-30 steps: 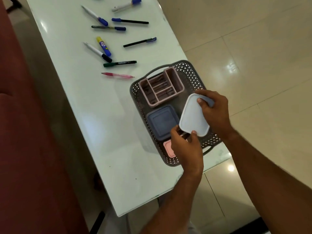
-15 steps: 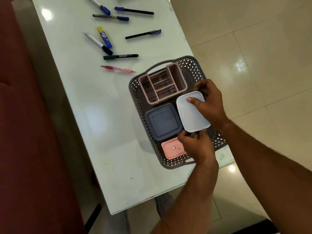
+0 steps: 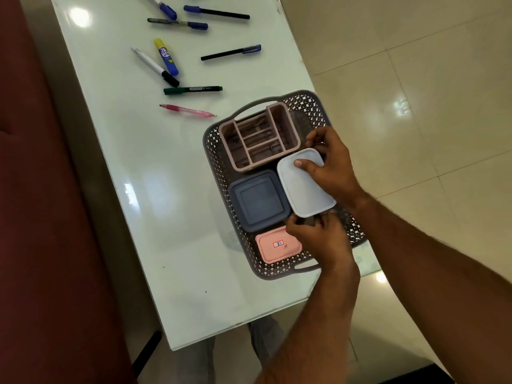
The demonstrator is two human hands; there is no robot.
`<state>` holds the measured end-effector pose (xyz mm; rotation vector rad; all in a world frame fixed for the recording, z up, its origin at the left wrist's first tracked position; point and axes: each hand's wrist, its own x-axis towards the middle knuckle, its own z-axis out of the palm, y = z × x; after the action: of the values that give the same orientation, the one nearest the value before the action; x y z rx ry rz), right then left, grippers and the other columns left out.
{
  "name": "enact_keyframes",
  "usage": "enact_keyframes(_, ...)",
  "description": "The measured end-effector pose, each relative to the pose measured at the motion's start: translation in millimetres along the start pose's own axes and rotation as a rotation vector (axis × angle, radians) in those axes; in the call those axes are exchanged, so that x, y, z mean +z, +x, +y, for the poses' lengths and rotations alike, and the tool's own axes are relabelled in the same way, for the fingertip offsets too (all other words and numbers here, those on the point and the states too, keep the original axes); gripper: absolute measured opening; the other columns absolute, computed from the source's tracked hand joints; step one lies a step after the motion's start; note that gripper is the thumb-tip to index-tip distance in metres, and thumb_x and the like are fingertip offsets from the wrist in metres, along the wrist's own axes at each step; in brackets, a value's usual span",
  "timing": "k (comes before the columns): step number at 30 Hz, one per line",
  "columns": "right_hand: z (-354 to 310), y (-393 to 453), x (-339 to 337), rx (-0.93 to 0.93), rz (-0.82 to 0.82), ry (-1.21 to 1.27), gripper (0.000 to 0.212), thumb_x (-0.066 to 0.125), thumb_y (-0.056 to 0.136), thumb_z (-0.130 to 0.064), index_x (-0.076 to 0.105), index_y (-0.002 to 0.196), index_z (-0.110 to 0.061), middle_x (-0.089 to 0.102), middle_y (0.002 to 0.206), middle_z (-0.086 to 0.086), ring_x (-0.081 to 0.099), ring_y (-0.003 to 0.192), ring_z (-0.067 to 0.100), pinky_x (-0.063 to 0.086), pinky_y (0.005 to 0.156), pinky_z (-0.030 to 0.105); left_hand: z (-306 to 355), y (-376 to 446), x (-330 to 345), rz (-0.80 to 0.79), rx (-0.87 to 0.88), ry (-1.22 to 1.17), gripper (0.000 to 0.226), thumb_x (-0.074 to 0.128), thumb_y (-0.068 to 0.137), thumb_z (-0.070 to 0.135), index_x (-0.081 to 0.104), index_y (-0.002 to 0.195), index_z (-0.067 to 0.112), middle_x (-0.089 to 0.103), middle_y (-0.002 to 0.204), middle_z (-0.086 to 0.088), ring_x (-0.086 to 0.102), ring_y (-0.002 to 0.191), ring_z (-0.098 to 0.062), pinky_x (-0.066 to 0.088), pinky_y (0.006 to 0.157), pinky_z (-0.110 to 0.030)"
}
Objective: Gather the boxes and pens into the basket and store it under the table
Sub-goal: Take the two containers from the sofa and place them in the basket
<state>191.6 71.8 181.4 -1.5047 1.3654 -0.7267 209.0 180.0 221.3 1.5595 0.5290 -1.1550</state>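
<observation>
White-lidded box is lying flat in the basket, right side, long axis running from near-right to far-left. Right hand is gripping its far end, thumb pressing on the lid. Left hand is pinching the near edge from below. Dark blue box, pink box and pink organiser are sitting alongside in the basket. Pens are lying scattered on the glossy white desk, far-left of the basket. Floor is showing beige tile.
</observation>
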Motion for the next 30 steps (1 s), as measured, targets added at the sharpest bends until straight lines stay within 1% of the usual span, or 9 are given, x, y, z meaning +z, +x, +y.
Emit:
enact_keyframes(6, -3.0, 0.3, -0.5, 0.004, -0.016, -0.021, 0.043, 0.080, 0.080, -0.011, 0.050, 0.109, -0.023, 0.059, 0.106, -0.012, 0.067, 0.100, 0.017, 0.055, 0.087, 0.025, -4.5, -1.2, 0.8, -0.009, -0.006, -0.028, 0.071, 0.082, 0.076, -0.006, 0.040, 0.126, 0.020, 0.064, 0.127, -0.009, 0.068, 0.113, -0.020, 0.054, 0.102, -0.042)
enact_keyframes(9, -4.8, -1.6, -0.9, -0.011, -0.017, -0.008, 0.043, 0.081, 0.080, -0.011, 0.051, 0.110, -0.019, 0.061, 0.106, -0.010, 0.067, 0.099, 0.016, 0.054, 0.085, 0.022, -4.2, -0.7, 1.5, -0.010, -0.017, -0.044, 0.070, 0.082, 0.077, -0.005, 0.039, 0.127, 0.019, 0.066, 0.127, -0.010, 0.068, 0.114, -0.018, 0.055, 0.101, -0.038)
enact_keyframes(11, -1.8, -4.5, -4.7, -0.001, -0.001, -0.001, 0.046, 0.082, 0.080, -0.012, 0.054, 0.115, -0.016, 0.063, 0.109, -0.005, 0.068, 0.101, 0.016, 0.054, 0.088, 0.022, -6.5, -1.9, -0.2, 0.003, -0.040, -0.003, 0.070, 0.081, 0.077, -0.004, 0.038, 0.127, 0.021, 0.066, 0.126, -0.009, 0.068, 0.113, -0.017, 0.056, 0.099, -0.032)
enact_keyframes(16, -0.9, -7.4, -6.9, -0.041, -0.015, -0.035, 0.048, 0.080, 0.083, -0.012, 0.057, 0.125, -0.020, 0.067, 0.115, -0.001, 0.067, 0.109, 0.014, 0.054, 0.096, 0.027, -1.6, 1.5, -0.7, 0.022, -0.048, 0.016, 0.070, 0.080, 0.078, -0.005, 0.039, 0.129, 0.019, 0.066, 0.126, -0.009, 0.069, 0.110, -0.019, 0.055, 0.101, -0.035)
enact_keyframes(19, 0.5, -8.0, -6.1, -0.095, -0.031, -0.149, 0.040, 0.076, 0.086, -0.011, 0.065, 0.124, -0.015, 0.070, 0.116, -0.001, 0.067, 0.107, 0.016, 0.055, 0.097, 0.033, 2.5, -0.8, 1.4, 0.045, -0.032, 0.071, 0.058, 0.077, 0.083, 0.001, 0.045, 0.131, 0.014, 0.067, 0.122, -0.007, 0.068, 0.105, -0.018, 0.054, 0.095, -0.027)
enact_keyframes(21, 0.8, -8.1, -3.5, -0.109, -0.030, -0.213, 0.036, 0.074, 0.087, -0.011, 0.067, 0.122, -0.009, 0.071, 0.118, 0.004, 0.066, 0.108, 0.018, 0.053, 0.098, 0.035, 2.7, 0.7, 1.9, 0.099, 0.022, 0.144, 0.045, 0.074, 0.089, 0.009, 0.054, 0.129, 0.011, 0.069, 0.119, -0.006, 0.067, 0.103, -0.019, 0.053, 0.090, -0.026)
enact_keyframes(23, 0.0, -7.7, -2.5, -0.084, -0.028, -0.238, 0.034, 0.073, 0.088, -0.011, 0.068, 0.122, -0.008, 0.071, 0.119, 0.007, 0.064, 0.109, 0.016, 0.049, 0.097, 0.028, 1.4, 3.8, 0.7, 0.171, 0.077, 0.240, 0.033, 0.070, 0.092, 0.013, 0.063, 0.123, 0.007, 0.072, 0.117, -0.009, 0.070, 0.105, -0.023, 0.053, 0.090, -0.028)
enact_keyframes(26, -2.4, -6.9, -2.1, -0.051, -0.043, -0.269, 0.034, 0.073, 0.087, -0.010, 0.068, 0.121, -0.007, 0.071, 0.120, 0.008, 0.063, 0.109, 0.018, 0.039, 0.091, 0.015, 0.2, 6.4, 0.4, 0.233, 0.122, 0.300, 0.023, 0.068, 0.092, 0.011, 0.070, 0.114, 0.002, 0.075, 0.112, -0.013, 0.071, 0.104, -0.029, 0.049, 0.087, -0.027)
enact_keyframes(30, -5.5, -1.1, -5.5, -0.042, -0.087, -0.296, 0.033, 0.073, 0.087, -0.010, 0.068, 0.119, -0.005, 0.071, 0.116, 0.011, 0.065, 0.107, 0.024, 0.038, 0.087, 0.014, -4.1, 4.7, 4.1, 0.253, 0.141, 0.232, 0.016, 0.069, 0.090, 0.009, 0.072, 0.106, 0.005, 0.077, 0.105, -0.010, 0.073, 0.097, -0.028, 0.058, 0.091, -0.039)
